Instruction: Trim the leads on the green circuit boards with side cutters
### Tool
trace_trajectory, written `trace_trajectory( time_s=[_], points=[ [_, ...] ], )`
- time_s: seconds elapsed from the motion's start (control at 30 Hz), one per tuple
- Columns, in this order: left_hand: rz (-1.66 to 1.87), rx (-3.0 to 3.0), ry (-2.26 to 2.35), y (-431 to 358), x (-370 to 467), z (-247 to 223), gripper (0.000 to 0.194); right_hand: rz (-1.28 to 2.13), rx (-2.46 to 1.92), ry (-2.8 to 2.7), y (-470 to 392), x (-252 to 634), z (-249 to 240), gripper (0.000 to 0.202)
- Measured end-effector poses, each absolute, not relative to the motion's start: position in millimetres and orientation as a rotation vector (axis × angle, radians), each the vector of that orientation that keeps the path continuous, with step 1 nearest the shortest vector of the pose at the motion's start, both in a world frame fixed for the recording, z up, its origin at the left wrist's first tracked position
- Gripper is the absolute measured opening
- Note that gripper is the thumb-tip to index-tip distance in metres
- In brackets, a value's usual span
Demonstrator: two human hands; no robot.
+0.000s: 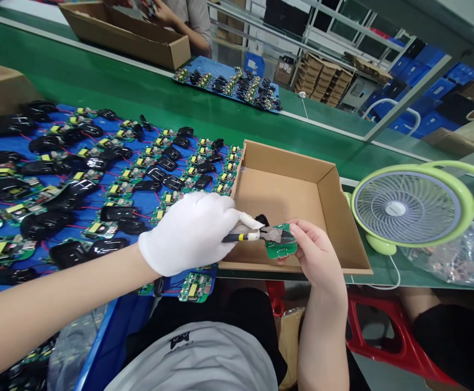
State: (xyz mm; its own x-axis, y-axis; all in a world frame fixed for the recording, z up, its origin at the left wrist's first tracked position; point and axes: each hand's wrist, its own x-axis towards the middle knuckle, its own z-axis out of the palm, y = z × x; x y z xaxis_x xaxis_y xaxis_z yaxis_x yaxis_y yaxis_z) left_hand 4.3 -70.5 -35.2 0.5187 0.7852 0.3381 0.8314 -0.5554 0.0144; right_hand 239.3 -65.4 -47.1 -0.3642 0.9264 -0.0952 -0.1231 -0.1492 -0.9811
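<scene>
My left hand, in a white glove, is closed round a pair of cutting pliers with dark handles marked in yellow. The plier jaws lie over the face of a green circuit board. Between thumb and fingers, my right hand grips this board by its right edge; it wears no glove. A small black part shows just behind the pliers. Board and pliers are above the near side of an open cardboard box. Whether the jaws are closed on anything is too small to tell.
Rows of circuit boards with black casings cover a blue sheet at left. A green fan stands right of the box, near a plastic bag. Across the bench, another person's hand is above a long carton.
</scene>
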Motion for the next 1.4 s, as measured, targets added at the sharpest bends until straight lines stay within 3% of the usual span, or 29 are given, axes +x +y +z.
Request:
trace_trajectory(
  time_s=[0.17, 0.4, 0.83, 1.4],
  points=[
    [-0.478, -2.595, -1.266, -71.1, 3.9, -36.3, 0.014, 1.634, -0.998, -1.299, -65.5, 239.7, -47.4, 0.03],
    [-0.493, -2.596, -1.266, -71.2, 5.0, -37.6, 0.024, 1.626, -1.008, -1.324, -66.4, 240.2, -47.6, 0.031],
    [-0.492, -2.583, -1.184, -70.0, 5.1, -36.1, 0.01, 1.63, -1.025, -1.326, -66.3, 238.4, -45.5, 0.033],
    [-0.463, -2.561, -1.25, -72.4, 4.8, -35.8, 0.015, 1.629, -1.03, -1.336, -66.4, 240.3, -46.8, 0.034]
  ],
)
